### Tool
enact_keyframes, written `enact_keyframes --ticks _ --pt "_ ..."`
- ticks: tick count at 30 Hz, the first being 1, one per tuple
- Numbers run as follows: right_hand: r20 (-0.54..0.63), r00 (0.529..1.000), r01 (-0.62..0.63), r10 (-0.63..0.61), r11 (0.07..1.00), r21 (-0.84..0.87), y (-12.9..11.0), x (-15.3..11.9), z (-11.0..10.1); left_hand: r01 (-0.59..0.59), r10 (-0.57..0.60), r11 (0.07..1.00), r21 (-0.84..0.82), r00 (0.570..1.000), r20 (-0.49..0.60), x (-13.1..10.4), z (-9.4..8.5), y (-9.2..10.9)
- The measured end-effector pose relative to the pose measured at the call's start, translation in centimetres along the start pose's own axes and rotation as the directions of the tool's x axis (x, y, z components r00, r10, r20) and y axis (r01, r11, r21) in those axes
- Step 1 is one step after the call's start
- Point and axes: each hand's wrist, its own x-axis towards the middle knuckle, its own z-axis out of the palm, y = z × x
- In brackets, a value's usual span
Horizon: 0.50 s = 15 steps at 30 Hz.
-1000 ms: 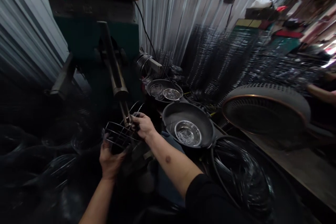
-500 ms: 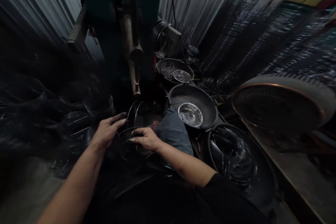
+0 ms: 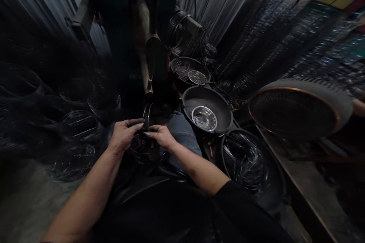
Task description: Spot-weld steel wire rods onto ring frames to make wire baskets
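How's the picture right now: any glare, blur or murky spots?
Head view: dim overall, left hand and right hand fairly clear; head view: glints on the steel bowl; head view: wire stacks at right smeared, wire baskets at left murky.

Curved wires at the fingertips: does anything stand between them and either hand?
Nothing visible does. The left hand and right hand both have fingertips right at the curved wires. The metal arm ends above the wires in the view, not between. Below the hands, it is too dark to tell.
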Motion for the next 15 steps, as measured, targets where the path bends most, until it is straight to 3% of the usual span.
enact_keyframes --ticks 3,6,8,11,13,15 --pt "0.014 0.995 0.104 -0.103 0.990 -0.092 0.1 -0.3 0.2 -0.040 0.040 0.996 0.078 0.999 0.002 0.0 -0.3 -0.1" --pt "0.058 0.962 0.272 -0.267 0.918 -0.287 0.5 -1.4 1.0 -0.126 0.125 0.974 0.187 0.992 0.017 0.2 0.0 0.7" --pt "0.090 0.945 0.324 -0.316 0.851 -0.413 0.5 -2.3 1.7 -0.246 0.255 0.877 0.413 0.966 0.032 0.3 0.6 1.7" --pt "0.241 0.921 0.390 -0.307 0.726 -0.566 -0.5 -3.7 2.2 -0.336 0.407 0.611 0.717 0.910 0.079 0.1 1.5 3.2" --pt "0.312 0.891 0.453 -0.329 0.628 -0.633 -2.3 -4.7 1.5 -0.355 0.436 0.560 0.748 0.895 0.098 -0.6 1.7 3.7" --pt "0.221 0.859 0.473 -0.462 0.548 -0.690 -4.7 -5.2 0.0 -0.400 0.447 0.584 0.706 0.885 0.131 -1.5 1.4 3.9"
